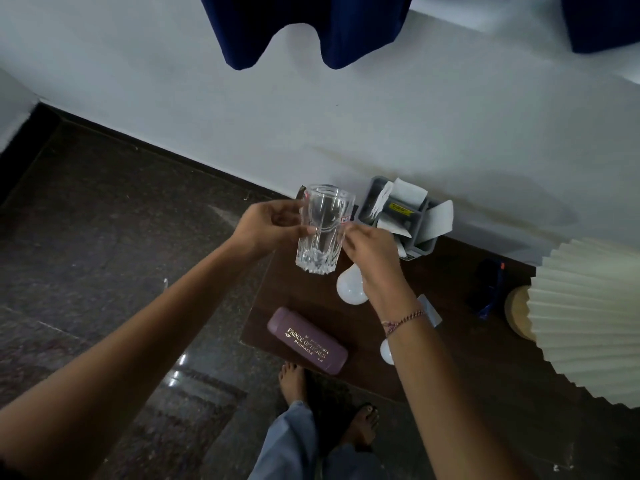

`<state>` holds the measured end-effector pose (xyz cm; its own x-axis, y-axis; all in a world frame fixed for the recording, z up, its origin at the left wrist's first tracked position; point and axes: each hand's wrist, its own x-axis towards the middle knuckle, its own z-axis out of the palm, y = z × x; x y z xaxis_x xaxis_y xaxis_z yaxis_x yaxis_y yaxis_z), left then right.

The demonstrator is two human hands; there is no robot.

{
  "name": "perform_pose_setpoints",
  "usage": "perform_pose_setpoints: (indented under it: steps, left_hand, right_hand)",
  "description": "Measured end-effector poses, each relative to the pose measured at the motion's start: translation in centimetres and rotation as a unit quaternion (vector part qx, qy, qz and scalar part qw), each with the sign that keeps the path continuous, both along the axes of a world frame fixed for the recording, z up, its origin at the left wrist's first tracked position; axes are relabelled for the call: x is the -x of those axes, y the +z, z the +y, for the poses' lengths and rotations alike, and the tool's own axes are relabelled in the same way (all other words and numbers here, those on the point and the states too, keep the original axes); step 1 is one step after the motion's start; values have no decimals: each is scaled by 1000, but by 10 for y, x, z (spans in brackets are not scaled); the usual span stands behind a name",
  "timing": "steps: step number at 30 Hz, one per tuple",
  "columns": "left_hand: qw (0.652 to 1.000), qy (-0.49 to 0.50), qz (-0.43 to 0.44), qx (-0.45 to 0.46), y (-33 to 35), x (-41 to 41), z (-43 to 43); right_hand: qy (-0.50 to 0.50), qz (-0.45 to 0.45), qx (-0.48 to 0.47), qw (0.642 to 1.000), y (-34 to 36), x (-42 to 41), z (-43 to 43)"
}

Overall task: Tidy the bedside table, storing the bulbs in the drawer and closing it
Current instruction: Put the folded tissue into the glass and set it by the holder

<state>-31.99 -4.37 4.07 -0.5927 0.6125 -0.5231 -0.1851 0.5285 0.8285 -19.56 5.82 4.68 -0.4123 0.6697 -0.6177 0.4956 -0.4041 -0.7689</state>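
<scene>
A clear cut-glass tumbler (322, 228) is held upright above the left end of the dark wooden bedside table (460, 327). My left hand (268, 225) grips its left side and my right hand (369, 249) pinches its right side. One white bulb (350, 288) lies on the table just below the glass, partly behind my right wrist. A second white bulb (387, 351) shows beside my right forearm, mostly hidden. No drawer can be seen from this angle.
A purple spectacle case (307, 341) lies near the table's front left corner. A grey organiser (420, 216) with papers stands at the back by the wall. Dark blue glasses (488, 289) and a pleated cream lampshade (588, 317) are on the right. My feet stand on dark floor.
</scene>
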Motion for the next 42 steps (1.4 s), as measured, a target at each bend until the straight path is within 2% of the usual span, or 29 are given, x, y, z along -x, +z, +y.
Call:
perform_pose_setpoints:
  steps: [10, 18, 22, 31, 42]
  left_hand:
    - [997, -37, 49, -38, 5, 33, 27]
    - [992, -62, 97, -42, -19, 42, 44]
    - [992, -62, 100, -49, -30, 43, 47]
    - [970, -159, 180, -20, -42, 51, 54]
    - [956, -222, 192, -28, -38, 59, 61]
  right_hand:
    - [9, 0, 12, 1000, 14, 43, 26]
    - [-93, 18, 53, 994, 8, 62, 28]
    - [-93, 35, 73, 992, 6, 67, 23]
    - [-105, 49, 115, 987, -19, 76, 15]
    - [-165, 78, 162, 970, -20, 73, 4]
